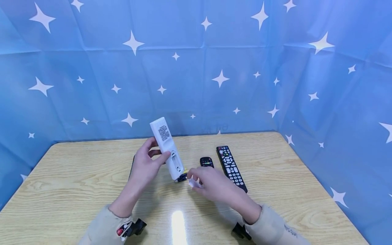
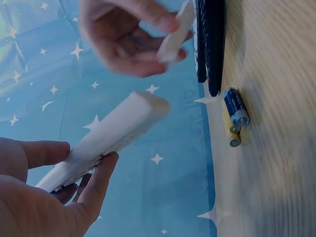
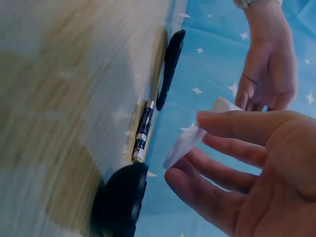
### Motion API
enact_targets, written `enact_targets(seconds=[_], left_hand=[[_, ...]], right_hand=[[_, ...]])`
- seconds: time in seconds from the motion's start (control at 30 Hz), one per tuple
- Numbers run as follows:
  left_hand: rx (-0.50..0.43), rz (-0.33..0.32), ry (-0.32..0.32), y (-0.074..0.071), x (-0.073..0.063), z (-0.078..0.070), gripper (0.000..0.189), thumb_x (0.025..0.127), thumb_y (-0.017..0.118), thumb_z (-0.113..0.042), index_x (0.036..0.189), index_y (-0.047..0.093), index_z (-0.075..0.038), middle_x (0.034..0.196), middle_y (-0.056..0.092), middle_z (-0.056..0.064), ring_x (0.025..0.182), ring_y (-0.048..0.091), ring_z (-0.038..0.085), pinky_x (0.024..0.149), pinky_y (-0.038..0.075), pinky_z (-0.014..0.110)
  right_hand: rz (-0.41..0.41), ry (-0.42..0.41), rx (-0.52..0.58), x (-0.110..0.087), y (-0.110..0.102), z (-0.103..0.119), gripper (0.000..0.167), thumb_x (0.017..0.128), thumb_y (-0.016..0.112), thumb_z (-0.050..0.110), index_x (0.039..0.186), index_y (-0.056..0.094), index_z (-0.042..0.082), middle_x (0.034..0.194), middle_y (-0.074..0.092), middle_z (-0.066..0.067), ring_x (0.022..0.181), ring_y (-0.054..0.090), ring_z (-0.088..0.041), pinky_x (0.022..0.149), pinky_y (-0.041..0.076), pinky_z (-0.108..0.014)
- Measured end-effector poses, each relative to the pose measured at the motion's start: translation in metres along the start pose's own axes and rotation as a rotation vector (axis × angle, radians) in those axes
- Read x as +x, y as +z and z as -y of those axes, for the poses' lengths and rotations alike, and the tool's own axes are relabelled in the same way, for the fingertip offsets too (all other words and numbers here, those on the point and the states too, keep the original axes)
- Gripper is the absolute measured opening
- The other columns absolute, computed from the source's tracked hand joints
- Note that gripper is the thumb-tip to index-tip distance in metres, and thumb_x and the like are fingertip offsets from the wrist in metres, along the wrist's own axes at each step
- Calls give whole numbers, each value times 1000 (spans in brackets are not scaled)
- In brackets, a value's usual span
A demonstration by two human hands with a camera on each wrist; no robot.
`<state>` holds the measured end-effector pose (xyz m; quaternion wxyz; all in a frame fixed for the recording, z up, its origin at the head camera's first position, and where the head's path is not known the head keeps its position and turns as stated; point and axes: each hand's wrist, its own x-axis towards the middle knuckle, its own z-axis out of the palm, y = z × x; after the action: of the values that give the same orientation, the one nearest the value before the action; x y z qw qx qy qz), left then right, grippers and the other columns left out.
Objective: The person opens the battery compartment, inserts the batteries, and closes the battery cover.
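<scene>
Nearest: light sleeves, then both hands, raised over the wooden table. Right hand pinches the white battery cover between thumb and fingers. Left hand grips the white remote control in the air, thumb on its back, fingers round the other side. Back faces the wearer, battery compartment uncovered, looks to hold no cells; QR-code label farther up.

Handling, my judgement: best to hold the remote steady with the bay in sight, thumb clear of its rim. Cover is thin, so a light edge pinch, no bending of its tabs. Setting it down apart from the cells would free the fingers.

Just below the remote, on the table: dark-blue batteries beside yellow batteries; tight cluster, cells could roll, polarity unreadable. Beyond the right hand: small black remote, longer black remote. Farthest: blue star-print backdrop.
</scene>
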<state>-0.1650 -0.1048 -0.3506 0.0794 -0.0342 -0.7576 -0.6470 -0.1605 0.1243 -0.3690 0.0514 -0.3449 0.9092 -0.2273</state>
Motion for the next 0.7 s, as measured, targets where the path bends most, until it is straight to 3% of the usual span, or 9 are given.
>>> enact_targets(seconds=[0.13, 0.3, 0.5, 0.7], left_hand=[[-18, -4, -12, -2, 1, 1, 49, 92, 71, 4, 138, 54, 0, 123, 57, 18, 110, 65, 33, 80, 60, 31], [-1, 14, -37, 0, 2, 4, 48, 92, 73, 2, 137, 56, 1, 127, 60, 17, 111, 66, 32, 79, 60, 32], [18, 5, -39, -1, 3, 4, 49, 92, 73, 1, 138, 55, 0, 125, 59, 17, 111, 66, 31, 79, 61, 31], [9, 15, -49, -3, 4, 4, 48, 93, 72, 1, 137, 55, 1, 126, 59, 17, 111, 65, 32, 79, 61, 32]], right_hand=[[85, 22, -61, -2, 5, 3, 27, 88, 83, 14, 112, 72, 10, 95, 71, 6, 81, 62, -7, 66, 52, -24], [164, 26, -135, -5, 8, 8, 18, 85, 84, 13, 100, 74, 13, 93, 71, 6, 81, 64, -7, 71, 55, -27], [196, 2, -216, -5, 12, 11, 16, 85, 85, 13, 95, 74, 18, 92, 68, 10, 82, 64, -7, 72, 55, -27], [235, 37, -226, -5, 17, 13, 18, 84, 86, 15, 96, 74, 22, 91, 64, 10, 80, 60, -5, 71, 53, -26]])
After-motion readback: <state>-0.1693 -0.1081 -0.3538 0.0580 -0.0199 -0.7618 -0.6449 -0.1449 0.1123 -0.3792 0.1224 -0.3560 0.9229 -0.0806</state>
